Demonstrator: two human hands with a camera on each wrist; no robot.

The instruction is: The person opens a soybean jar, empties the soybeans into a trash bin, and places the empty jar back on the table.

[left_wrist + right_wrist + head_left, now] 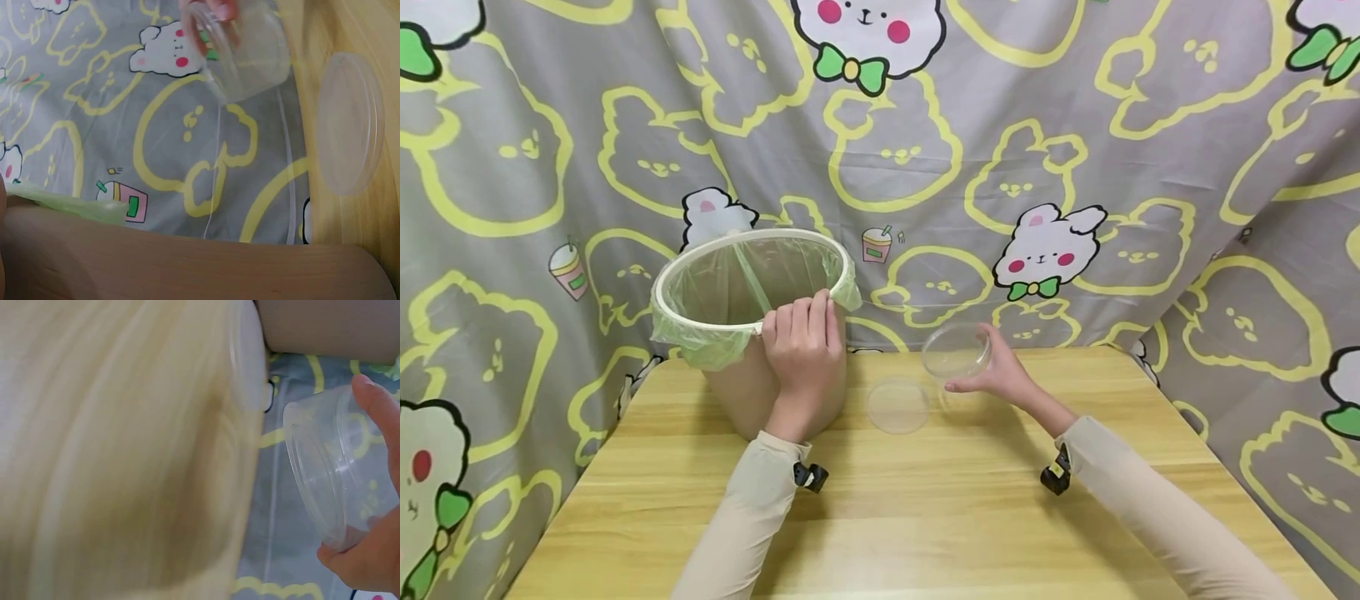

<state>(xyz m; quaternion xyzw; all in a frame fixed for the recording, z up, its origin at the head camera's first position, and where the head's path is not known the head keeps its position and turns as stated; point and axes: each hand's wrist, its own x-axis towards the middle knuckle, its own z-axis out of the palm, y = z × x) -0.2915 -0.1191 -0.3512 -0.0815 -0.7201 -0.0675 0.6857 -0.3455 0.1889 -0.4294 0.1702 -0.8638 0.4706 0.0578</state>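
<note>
A brown trash bin (737, 392) with a white rim ring and a light green bin liner (711, 354) stands at the left of the table. My left hand (805, 337) grips the near right side of its rim, fingers curled over the edge. To the right, my right hand (1000, 375) holds a clear round plastic container (955, 350) above the table, thumb on one side and fingers on the other. In the right wrist view the container (328, 462) is tilted and looks see-through. A clear round lid (898, 406) lies flat on the table between the bin and the container.
The wooden table (910, 517) reaches back to a grey patterned curtain (925, 175), which also hangs along both sides. Black wrist cameras (811, 477) sit on both sleeves.
</note>
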